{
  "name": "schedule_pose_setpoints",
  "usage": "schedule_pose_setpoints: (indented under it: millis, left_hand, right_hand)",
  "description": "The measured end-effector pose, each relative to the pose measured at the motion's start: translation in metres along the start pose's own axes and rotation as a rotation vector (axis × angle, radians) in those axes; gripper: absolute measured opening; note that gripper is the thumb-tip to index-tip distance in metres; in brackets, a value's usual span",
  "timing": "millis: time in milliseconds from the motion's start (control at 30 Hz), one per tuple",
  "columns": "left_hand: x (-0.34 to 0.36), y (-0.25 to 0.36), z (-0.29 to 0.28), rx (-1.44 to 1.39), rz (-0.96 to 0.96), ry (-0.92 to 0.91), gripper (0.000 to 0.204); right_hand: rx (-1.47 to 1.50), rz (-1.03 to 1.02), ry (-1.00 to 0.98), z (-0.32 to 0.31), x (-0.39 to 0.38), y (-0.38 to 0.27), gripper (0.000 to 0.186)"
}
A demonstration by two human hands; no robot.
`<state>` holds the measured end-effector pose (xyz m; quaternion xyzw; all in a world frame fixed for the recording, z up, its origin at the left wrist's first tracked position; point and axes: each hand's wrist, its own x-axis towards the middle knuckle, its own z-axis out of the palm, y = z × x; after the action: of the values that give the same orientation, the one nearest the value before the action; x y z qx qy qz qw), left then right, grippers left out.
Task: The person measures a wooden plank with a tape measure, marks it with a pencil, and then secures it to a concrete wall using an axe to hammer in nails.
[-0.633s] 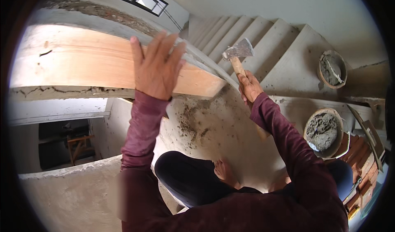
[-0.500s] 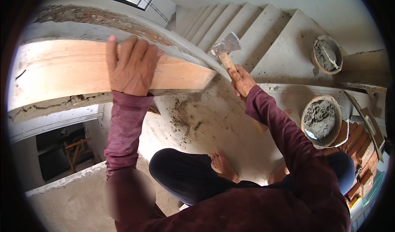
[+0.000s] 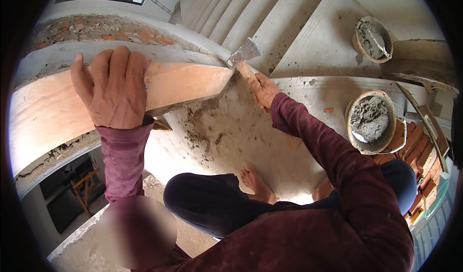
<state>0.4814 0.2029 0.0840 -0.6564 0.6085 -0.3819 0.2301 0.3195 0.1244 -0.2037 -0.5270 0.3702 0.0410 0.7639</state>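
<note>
A pale wooden board (image 3: 188,83) lies along the rough edge of a low wall on the left. My left hand (image 3: 114,91) grips it from above, fingers curled over its far edge and the thumb side toward the right. In my right hand (image 3: 263,92) is a hatchet (image 3: 244,54), held by its wooden handle. Its grey metal head is beside the board's right end, close against the corner; I cannot tell whether they touch.
Concrete stairs (image 3: 270,21) rise at the back. Two mortar buckets, a nearer one (image 3: 356,140) and a farther one (image 3: 359,46), stand on the right, with stacked bricks (image 3: 410,144) and thin boards (image 3: 427,127). A drop with an opening (image 3: 72,185) lies at the left.
The hatchet head has come from a raised spot apart from the board to right beside its end. My left hand sits farther left along the board. The whole view has shifted.
</note>
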Motion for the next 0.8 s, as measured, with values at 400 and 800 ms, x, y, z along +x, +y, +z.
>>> schedule_pose_setpoints:
  millis: [400,800]
  left_hand:
    - [-0.002,-0.013,0.0,-0.055,0.109,0.068,0.014]
    - [0.012,-0.052,-0.024,-0.1,0.293,0.065,0.015]
  right_hand:
    - [-0.118,-0.156,0.055,-0.009,-0.007,-0.014,0.042]
    - [0.246,-1.088,0.189,0.041,-0.072,-0.108,0.009]
